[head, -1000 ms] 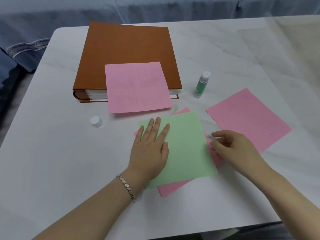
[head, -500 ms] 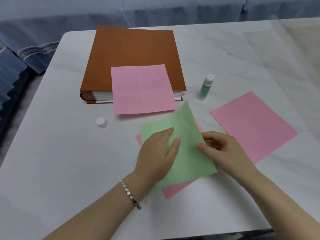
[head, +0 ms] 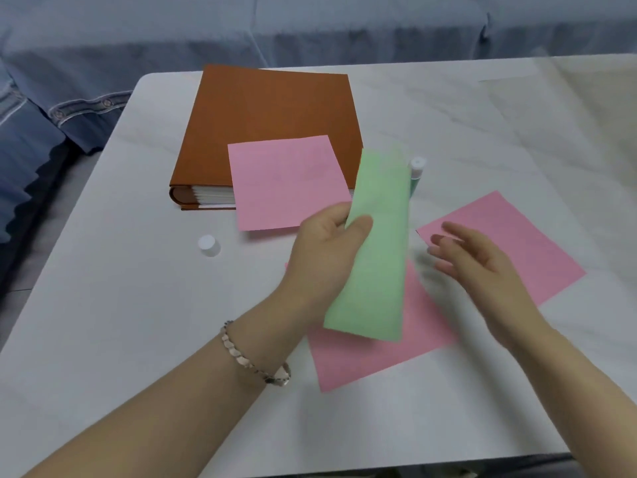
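Observation:
My left hand (head: 327, 253) pinches the left edge of a green paper sheet (head: 377, 257) and holds it lifted off the table, tilted nearly on edge. Under it a pink sheet (head: 375, 357) lies flat on the white table (head: 120, 322). My right hand (head: 479, 267) hovers just right of the green sheet with fingers spread and relaxed, holding nothing; it is blurred. A second pink sheet (head: 510, 236) lies to the right, partly under that hand. A third pink sheet (head: 286, 182) rests on the front of a brown album (head: 272, 122).
A glue stick (head: 415, 177) stands behind the lifted green sheet, mostly hidden. Its white cap (head: 209, 245) sits on the table left of my hands. A blue sofa (head: 51, 98) runs along the table's far and left sides.
The green sheet lay flat on the pink one under my left palm; now my left hand has lifted it upright. My right hand let go of its right edge and drew away to the right.

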`<state>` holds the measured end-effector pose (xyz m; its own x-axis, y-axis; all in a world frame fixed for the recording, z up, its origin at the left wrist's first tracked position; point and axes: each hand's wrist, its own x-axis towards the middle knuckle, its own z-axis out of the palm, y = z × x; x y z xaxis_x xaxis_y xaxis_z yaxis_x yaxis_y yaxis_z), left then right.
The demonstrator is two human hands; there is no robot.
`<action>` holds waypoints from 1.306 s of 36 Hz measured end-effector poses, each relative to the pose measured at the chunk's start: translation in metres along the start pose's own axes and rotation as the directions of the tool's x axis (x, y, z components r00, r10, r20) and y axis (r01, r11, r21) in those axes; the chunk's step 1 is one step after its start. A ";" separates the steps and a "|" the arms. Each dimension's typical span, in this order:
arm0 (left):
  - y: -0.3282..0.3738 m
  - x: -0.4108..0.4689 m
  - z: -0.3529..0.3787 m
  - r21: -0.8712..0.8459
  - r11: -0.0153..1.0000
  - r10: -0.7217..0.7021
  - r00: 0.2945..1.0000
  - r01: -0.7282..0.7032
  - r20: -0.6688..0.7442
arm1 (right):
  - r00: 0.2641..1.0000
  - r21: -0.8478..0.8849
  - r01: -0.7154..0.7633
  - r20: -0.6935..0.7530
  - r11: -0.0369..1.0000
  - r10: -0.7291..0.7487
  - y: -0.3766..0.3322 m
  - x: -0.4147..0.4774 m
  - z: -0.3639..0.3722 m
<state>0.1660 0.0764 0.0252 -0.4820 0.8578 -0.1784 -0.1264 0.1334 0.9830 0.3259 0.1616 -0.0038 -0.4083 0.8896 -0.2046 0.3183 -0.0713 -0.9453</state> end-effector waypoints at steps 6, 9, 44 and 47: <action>-0.010 0.002 -0.019 -0.095 0.992 -0.094 0.992 0.085 -0.086 | 0.983 0.112 -0.174 0.073 0.978 0.167 -0.004 0.010 -0.010; -0.038 0.003 -0.035 0.161 0.982 -0.069 0.982 0.097 -0.174 | 0.980 0.154 -0.197 0.037 0.968 0.193 0.001 0.011 -0.007; -0.116 -0.004 -0.052 0.979 0.071 0.311 0.937 -0.193 0.162 | 0.848 -0.826 0.495 0.391 0.269 -0.358 0.060 0.019 0.090; -0.116 -0.004 -0.053 0.979 0.069 0.318 0.934 -0.192 0.161 | 0.850 -0.835 0.483 0.373 0.266 -0.372 0.063 0.021 0.079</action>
<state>0.1369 0.0315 -0.0904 -0.3512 0.9237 0.1532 0.9325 0.3305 0.1453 0.2700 0.1400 -0.0880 -0.7846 0.6145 0.0831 0.6016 0.7868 -0.1378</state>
